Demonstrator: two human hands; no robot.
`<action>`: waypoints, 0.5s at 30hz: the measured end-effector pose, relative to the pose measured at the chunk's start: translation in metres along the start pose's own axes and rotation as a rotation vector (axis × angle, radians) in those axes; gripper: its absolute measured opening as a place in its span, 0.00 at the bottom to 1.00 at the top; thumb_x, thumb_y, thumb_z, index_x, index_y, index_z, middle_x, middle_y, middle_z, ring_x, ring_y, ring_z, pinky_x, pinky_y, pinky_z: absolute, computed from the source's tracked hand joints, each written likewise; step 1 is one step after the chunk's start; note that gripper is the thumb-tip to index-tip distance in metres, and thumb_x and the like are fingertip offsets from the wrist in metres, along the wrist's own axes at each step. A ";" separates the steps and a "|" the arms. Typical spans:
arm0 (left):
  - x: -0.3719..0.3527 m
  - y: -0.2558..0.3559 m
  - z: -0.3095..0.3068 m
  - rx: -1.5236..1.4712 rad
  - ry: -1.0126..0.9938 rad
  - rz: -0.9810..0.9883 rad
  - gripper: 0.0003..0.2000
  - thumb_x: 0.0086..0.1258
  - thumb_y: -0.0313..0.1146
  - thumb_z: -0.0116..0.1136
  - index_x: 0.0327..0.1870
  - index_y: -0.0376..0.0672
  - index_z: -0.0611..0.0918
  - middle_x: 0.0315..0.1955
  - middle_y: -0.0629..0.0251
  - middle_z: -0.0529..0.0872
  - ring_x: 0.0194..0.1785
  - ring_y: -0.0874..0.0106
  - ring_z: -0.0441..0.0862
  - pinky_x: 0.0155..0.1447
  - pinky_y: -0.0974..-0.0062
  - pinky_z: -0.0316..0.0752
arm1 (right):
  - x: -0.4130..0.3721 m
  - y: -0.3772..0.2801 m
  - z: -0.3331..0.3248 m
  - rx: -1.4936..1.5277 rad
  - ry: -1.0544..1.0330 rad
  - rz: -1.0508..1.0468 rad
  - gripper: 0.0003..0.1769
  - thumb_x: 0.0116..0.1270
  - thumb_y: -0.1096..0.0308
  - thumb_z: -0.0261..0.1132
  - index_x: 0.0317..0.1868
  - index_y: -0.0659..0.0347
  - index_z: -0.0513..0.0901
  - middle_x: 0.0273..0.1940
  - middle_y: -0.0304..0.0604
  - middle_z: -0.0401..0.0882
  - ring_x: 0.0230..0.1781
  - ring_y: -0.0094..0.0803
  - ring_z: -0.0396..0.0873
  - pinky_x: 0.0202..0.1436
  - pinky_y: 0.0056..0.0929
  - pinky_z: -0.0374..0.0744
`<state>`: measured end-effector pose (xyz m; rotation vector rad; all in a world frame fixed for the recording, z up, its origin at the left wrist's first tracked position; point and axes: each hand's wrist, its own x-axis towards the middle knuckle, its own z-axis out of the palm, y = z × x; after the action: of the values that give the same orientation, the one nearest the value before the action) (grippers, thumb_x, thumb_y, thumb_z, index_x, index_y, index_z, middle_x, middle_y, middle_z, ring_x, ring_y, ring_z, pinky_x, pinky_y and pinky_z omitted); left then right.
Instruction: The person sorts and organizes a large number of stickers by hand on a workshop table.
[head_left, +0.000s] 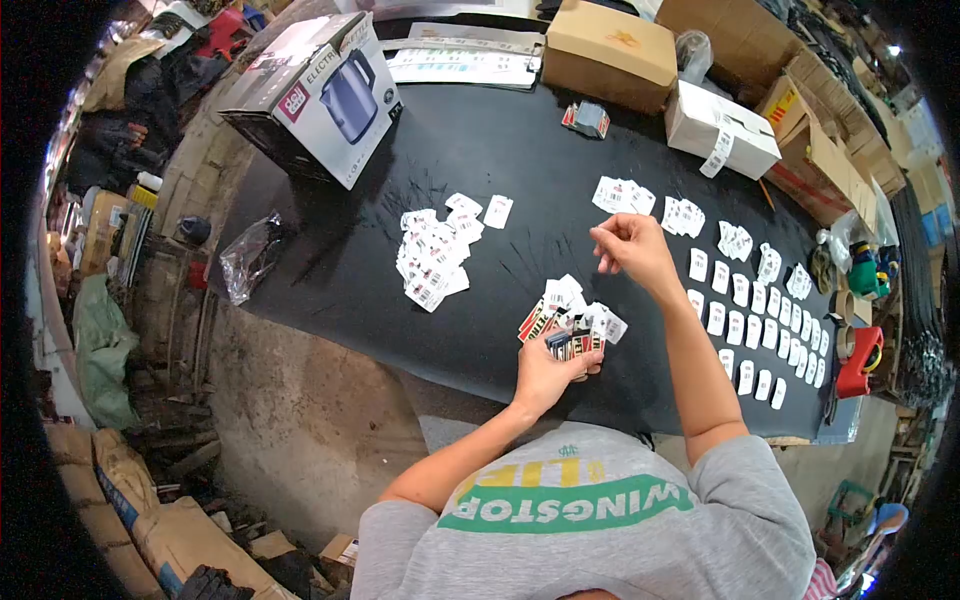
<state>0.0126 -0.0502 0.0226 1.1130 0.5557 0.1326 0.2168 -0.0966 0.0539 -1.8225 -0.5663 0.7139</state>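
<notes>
Left hand [546, 378] closed around a bundle of printed tags [586, 344] by the near edge of a black table [480, 130], right hand [634, 252] raised beyond it, fingers half curled, cannot tell whether they pinch anything.

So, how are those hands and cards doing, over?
Left hand gripping printed cards. Right hand raised, nothing visible in it. White tags just beyond left hand; nothing evident in the way.

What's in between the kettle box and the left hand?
In the head view, a messy pile of white tags lies on the black table between the kettle box and the left hand.
</notes>
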 end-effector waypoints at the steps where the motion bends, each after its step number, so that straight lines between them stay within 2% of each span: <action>1: -0.001 -0.002 -0.002 -0.008 0.011 0.012 0.12 0.58 0.26 0.69 0.40 0.31 0.82 0.30 0.63 0.87 0.31 0.78 0.85 0.33 0.82 0.79 | 0.005 0.009 0.001 -0.007 -0.010 0.024 0.09 0.66 0.69 0.63 0.33 0.67 0.81 0.25 0.39 0.81 0.19 0.20 0.79 0.20 0.16 0.74; 3: -0.006 -0.003 -0.008 -0.016 0.034 0.033 0.11 0.59 0.25 0.68 0.41 0.31 0.82 0.31 0.63 0.87 0.31 0.77 0.85 0.33 0.82 0.80 | 0.013 0.018 0.004 -0.014 -0.030 0.039 0.09 0.66 0.69 0.63 0.32 0.67 0.81 0.25 0.40 0.81 0.19 0.21 0.79 0.20 0.17 0.75; 5: -0.013 0.000 -0.020 0.018 0.045 -0.054 0.12 0.59 0.23 0.68 0.42 0.31 0.81 0.33 0.62 0.87 0.34 0.74 0.86 0.37 0.80 0.81 | 0.018 0.020 0.010 -0.054 -0.035 0.043 0.10 0.66 0.68 0.64 0.32 0.68 0.81 0.24 0.39 0.80 0.18 0.20 0.79 0.20 0.16 0.75; 6: -0.017 0.005 -0.024 0.002 0.078 -0.074 0.11 0.59 0.23 0.67 0.42 0.31 0.81 0.34 0.61 0.87 0.34 0.74 0.86 0.38 0.80 0.81 | 0.021 0.016 0.012 -0.111 -0.033 0.097 0.09 0.62 0.69 0.67 0.34 0.69 0.81 0.25 0.43 0.81 0.22 0.25 0.81 0.26 0.20 0.77; 7: -0.022 0.008 -0.028 -0.001 0.086 -0.068 0.11 0.59 0.23 0.67 0.42 0.31 0.81 0.34 0.61 0.87 0.34 0.74 0.86 0.38 0.80 0.81 | 0.026 0.015 0.017 -0.113 -0.042 0.091 0.09 0.62 0.69 0.67 0.34 0.69 0.81 0.25 0.43 0.81 0.22 0.25 0.81 0.26 0.20 0.77; 9: -0.030 0.014 -0.039 -0.077 0.141 -0.102 0.11 0.59 0.23 0.68 0.41 0.31 0.81 0.34 0.59 0.87 0.34 0.73 0.86 0.38 0.79 0.81 | 0.037 0.013 0.031 -0.561 0.188 -0.416 0.11 0.58 0.68 0.70 0.34 0.70 0.82 0.30 0.50 0.81 0.31 0.37 0.83 0.36 0.31 0.80; 10: -0.033 0.016 -0.045 -0.108 0.127 -0.139 0.12 0.62 0.25 0.65 0.45 0.31 0.80 0.38 0.57 0.87 0.38 0.72 0.86 0.43 0.78 0.81 | 0.038 -0.008 0.039 -0.526 0.147 -0.333 0.13 0.54 0.67 0.71 0.36 0.69 0.83 0.33 0.53 0.80 0.38 0.45 0.80 0.43 0.37 0.78; 11: -0.034 0.017 -0.047 -0.110 0.132 -0.134 0.12 0.62 0.25 0.65 0.45 0.31 0.80 0.38 0.57 0.87 0.38 0.72 0.86 0.43 0.78 0.81 | 0.048 -0.013 0.050 -0.527 0.142 -0.340 0.13 0.54 0.67 0.71 0.36 0.69 0.83 0.33 0.53 0.80 0.38 0.45 0.80 0.43 0.37 0.78; 13: -0.036 0.018 -0.052 -0.384 0.120 -0.137 0.15 0.67 0.28 0.61 0.52 0.31 0.78 0.44 0.55 0.85 0.47 0.70 0.85 0.49 0.76 0.81 | 0.072 -0.019 0.071 -0.402 0.029 -0.535 0.11 0.53 0.71 0.69 0.36 0.68 0.83 0.33 0.54 0.78 0.36 0.47 0.80 0.41 0.40 0.78; 14: -0.036 0.019 -0.056 -0.399 0.080 -0.166 0.17 0.72 0.31 0.54 0.57 0.31 0.74 0.50 0.52 0.82 0.55 0.68 0.81 0.55 0.71 0.80 | 0.085 -0.023 0.082 -0.403 0.021 -0.538 0.11 0.53 0.71 0.69 0.36 0.68 0.83 0.33 0.54 0.78 0.36 0.47 0.80 0.41 0.40 0.78; 15: -0.036 0.023 -0.058 -0.404 0.086 -0.162 0.17 0.72 0.31 0.54 0.57 0.31 0.74 0.50 0.52 0.82 0.55 0.68 0.81 0.55 0.71 0.80 | 0.098 -0.026 0.094 -0.432 -0.034 -0.598 0.10 0.52 0.73 0.68 0.35 0.67 0.84 0.32 0.55 0.78 0.35 0.48 0.79 0.41 0.40 0.78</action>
<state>-0.0427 -0.0062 0.0364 0.6689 0.6602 0.1449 0.2197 0.0401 0.0328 -1.8792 -1.2957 0.2208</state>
